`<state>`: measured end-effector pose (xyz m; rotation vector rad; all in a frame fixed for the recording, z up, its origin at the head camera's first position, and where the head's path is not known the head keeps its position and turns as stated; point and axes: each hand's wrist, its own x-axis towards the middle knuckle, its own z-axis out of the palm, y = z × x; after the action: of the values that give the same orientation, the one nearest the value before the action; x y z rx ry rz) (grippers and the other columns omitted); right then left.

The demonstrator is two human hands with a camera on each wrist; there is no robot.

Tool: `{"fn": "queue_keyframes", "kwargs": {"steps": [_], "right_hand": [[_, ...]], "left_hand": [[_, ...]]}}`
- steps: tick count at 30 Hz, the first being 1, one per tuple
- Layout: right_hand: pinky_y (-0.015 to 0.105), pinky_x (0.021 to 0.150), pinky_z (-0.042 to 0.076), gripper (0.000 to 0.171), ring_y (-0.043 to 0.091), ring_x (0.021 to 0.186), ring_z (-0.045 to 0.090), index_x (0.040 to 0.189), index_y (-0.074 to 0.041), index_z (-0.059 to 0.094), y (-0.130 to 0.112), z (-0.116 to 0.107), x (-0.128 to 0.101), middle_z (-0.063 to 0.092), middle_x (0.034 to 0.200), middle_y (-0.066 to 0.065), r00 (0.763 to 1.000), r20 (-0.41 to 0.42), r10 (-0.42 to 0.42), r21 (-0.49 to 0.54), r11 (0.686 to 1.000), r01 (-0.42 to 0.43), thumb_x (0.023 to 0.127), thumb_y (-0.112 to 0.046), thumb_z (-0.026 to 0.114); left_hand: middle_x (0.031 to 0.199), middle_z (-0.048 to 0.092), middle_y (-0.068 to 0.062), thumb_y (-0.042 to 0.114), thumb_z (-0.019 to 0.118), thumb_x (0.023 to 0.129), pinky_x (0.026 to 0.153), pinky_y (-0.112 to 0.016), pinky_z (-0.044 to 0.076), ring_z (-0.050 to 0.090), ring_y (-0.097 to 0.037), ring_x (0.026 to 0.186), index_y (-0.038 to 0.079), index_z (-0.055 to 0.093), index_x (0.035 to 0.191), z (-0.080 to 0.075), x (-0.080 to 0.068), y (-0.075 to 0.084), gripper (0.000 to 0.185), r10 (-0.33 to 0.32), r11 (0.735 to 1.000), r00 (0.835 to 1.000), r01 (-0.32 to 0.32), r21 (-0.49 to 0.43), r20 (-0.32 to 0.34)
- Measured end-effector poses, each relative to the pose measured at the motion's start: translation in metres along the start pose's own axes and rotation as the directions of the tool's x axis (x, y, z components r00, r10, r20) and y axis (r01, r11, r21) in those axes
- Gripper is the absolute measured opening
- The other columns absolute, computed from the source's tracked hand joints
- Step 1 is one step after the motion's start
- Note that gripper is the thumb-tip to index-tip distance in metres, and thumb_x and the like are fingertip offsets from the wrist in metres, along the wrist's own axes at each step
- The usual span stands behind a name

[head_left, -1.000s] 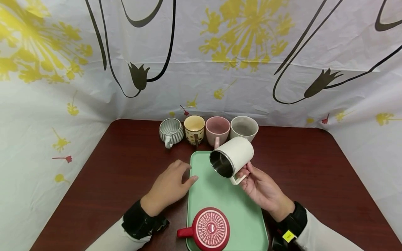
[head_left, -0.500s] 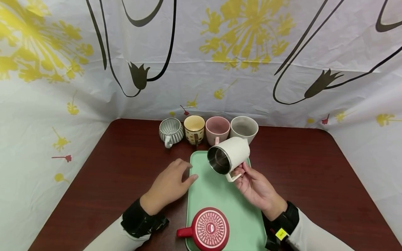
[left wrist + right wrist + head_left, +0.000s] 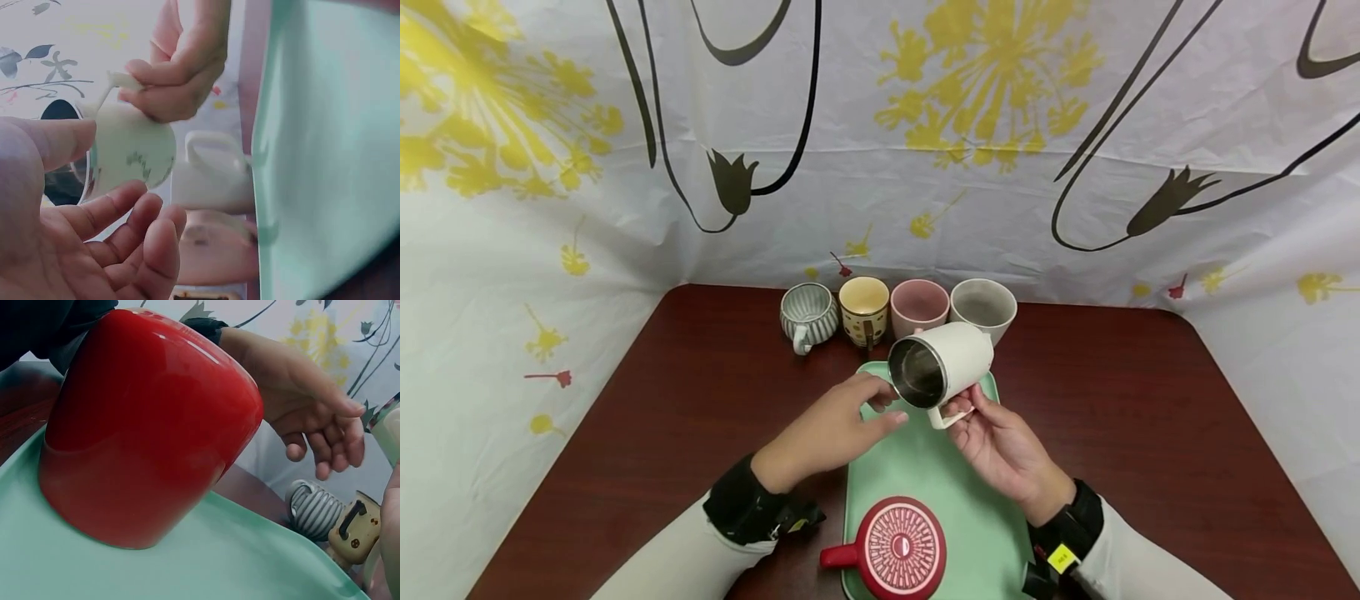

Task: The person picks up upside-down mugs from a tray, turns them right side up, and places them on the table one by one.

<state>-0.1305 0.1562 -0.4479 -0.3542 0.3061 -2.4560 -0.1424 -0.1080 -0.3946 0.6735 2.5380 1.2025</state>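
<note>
My right hand (image 3: 1003,454) holds a white mug (image 3: 966,357) by its handle, above the green tray (image 3: 940,467). The mug lies tilted on its side in the air, its steel-lined mouth facing left. Close to that mouth is my left hand (image 3: 835,429), with loosely bent fingers and nothing held. In the left wrist view the thumb and fingers (image 3: 159,250) stand apart around the rim of the white mug (image 3: 128,147); contact is hard to tell. A red mug (image 3: 902,546) sits upside down on the near part of the tray, its handle reaching over the left edge.
Along the back of the dark wooden table (image 3: 722,375) stand a grey striped mug (image 3: 808,312), a yellow patterned mug (image 3: 864,308), a pink mug (image 3: 919,307) and a light grey mug (image 3: 983,304). A flower-printed cloth (image 3: 865,100) hangs behind them.
My right hand has carried the white mug a little left and toward me. The left hand stayed put at first, then moved right and slightly forward, to the mug's mouth.
</note>
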Motion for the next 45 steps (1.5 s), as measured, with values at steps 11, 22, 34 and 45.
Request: {"fn": "queue_keyframes", "kwargs": {"steps": [11, 22, 34, 45], "right_hand": [[0.024, 0.107, 0.050, 0.049, 0.018, 0.116, 0.065, 0.126, -0.004, 0.059, 0.004, 0.005, 0.006, 0.065, 0.120, 0.008, 0.998, 0.055, -0.002, 0.023, 1.000, 0.001, 0.114, -0.025, 0.017], [0.026, 0.107, 0.051, 0.051, 0.016, 0.122, 0.064, 0.131, -0.007, 0.058, 0.006, 0.004, 0.008, 0.066, 0.128, 0.006, 0.999, 0.038, -0.029, -0.108, 0.994, 0.033, 0.114, -0.030, 0.016], [0.025, 0.100, 0.056, 0.044, 0.012, 0.111, 0.068, 0.126, -0.011, 0.065, 0.005, 0.002, 0.005, 0.068, 0.119, 0.003, 0.988, -0.140, 0.066, -0.363, 0.925, -0.114, 0.116, -0.022, 0.023], [0.026, 0.091, 0.060, 0.028, 0.009, 0.099, 0.070, 0.117, -0.013, 0.070, 0.006, 0.005, 0.002, 0.073, 0.105, -0.002, 0.949, -0.309, 0.058, -0.657, 0.709, -0.257, 0.113, -0.024, 0.044]], "left_hand": [[0.114, 0.072, 0.001, 0.035, 0.075, 0.096, 0.079, -0.033, 0.056, 0.066, -0.013, 0.103, 0.022, 0.069, 0.128, 0.006, 0.012, 0.014, 0.035, -0.009, 0.963, 0.999, 0.017, -0.270, 0.030], [0.099, 0.073, 0.000, 0.021, 0.076, 0.096, 0.079, -0.027, 0.052, 0.064, -0.009, 0.086, 0.004, 0.075, 0.115, 0.016, 0.024, 0.025, 0.026, -0.044, 0.865, 0.999, 0.028, -0.501, -0.020], [0.091, 0.071, 0.006, 0.007, 0.070, 0.097, 0.082, -0.022, 0.053, 0.065, -0.005, 0.086, -0.010, 0.068, 0.104, 0.020, 0.029, 0.034, 0.019, -0.013, 0.773, 0.999, -0.017, -0.635, -0.042], [0.087, 0.070, 0.001, 0.004, 0.066, 0.099, 0.082, -0.024, 0.056, 0.067, -0.007, 0.082, -0.011, 0.066, 0.103, 0.019, 0.027, 0.034, 0.016, -0.014, 0.760, 1.000, -0.006, -0.650, -0.026]]}}
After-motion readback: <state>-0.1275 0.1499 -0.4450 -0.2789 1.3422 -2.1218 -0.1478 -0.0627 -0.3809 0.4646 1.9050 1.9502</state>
